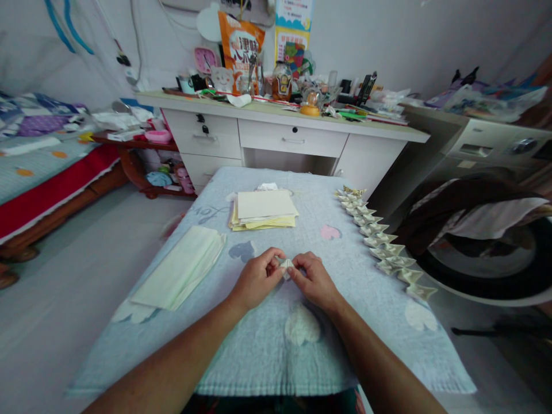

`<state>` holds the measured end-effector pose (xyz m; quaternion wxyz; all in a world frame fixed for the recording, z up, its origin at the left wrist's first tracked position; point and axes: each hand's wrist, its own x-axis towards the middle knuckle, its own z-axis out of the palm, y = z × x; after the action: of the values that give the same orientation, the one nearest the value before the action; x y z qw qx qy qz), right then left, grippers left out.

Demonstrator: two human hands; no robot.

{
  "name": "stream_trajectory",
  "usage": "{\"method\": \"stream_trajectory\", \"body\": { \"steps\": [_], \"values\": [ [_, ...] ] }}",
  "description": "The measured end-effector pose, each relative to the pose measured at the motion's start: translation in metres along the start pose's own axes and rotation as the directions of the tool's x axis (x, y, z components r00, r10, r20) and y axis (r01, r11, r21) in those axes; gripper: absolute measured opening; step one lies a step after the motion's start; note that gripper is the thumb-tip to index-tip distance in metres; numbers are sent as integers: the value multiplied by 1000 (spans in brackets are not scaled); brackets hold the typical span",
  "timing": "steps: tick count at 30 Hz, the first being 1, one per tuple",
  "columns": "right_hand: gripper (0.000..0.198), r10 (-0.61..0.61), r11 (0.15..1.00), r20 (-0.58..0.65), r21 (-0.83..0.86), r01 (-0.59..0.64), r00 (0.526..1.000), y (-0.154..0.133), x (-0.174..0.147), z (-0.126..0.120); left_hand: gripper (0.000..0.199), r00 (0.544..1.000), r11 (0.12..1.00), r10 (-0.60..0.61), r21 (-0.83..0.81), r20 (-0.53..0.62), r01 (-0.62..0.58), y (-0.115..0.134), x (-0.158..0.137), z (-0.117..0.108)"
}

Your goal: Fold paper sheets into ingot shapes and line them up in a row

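Over the middle of the cloth-covered table (pixel 259 345), my left hand (pixel 260 277) and my right hand (pixel 313 279) meet at a small folded piece of white paper (pixel 287 265). Thumb and fingers of each hand pinch one side of it; the fingers hide part of its shape. Beyond my hands lies a stack of cream and yellow paper sheets (pixel 267 206). To the left is a fanned pile of pale green paper (pixel 179 267). Along the right side runs a row of several folded paper pieces with pointed ends (pixel 383 238).
A white desk (pixel 293 137) crowded with jars, a clock and an orange snack bag (pixel 241 52) stands against the wall. At the right is a washing machine (pixel 487 172) with dark cloth hanging from its door opening. A bed (pixel 56 167) is on the left.
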<state>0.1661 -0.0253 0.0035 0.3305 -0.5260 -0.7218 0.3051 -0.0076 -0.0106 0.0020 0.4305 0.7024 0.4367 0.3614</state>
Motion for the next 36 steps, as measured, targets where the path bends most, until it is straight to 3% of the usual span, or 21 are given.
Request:
{"method": "stream_trajectory", "body": {
  "steps": [4,15,24,29,36],
  "values": [
    [18,-30,976,-50,-216,18,998,-2,-1,-1,14,998,985,30,169,61,-40,1,-1,-1],
    [13,-14,940,-117,-339,-26,993,4,0,6,18,997,877,71,476,10,-68,-6,-1,5],
    [13,-23,904,-165,-425,-50,986,5,2,9,10,980,825,198,541,-4,-164,-5,2,5],
    [13,-5,880,-198,-467,-90,980,7,3,11,13,968,809,232,534,92,-244,-7,5,1],
    [15,-89,912,-21,-404,73,996,4,-1,6,19,964,823,228,503,134,-264,-11,5,-2]
  ]
}}
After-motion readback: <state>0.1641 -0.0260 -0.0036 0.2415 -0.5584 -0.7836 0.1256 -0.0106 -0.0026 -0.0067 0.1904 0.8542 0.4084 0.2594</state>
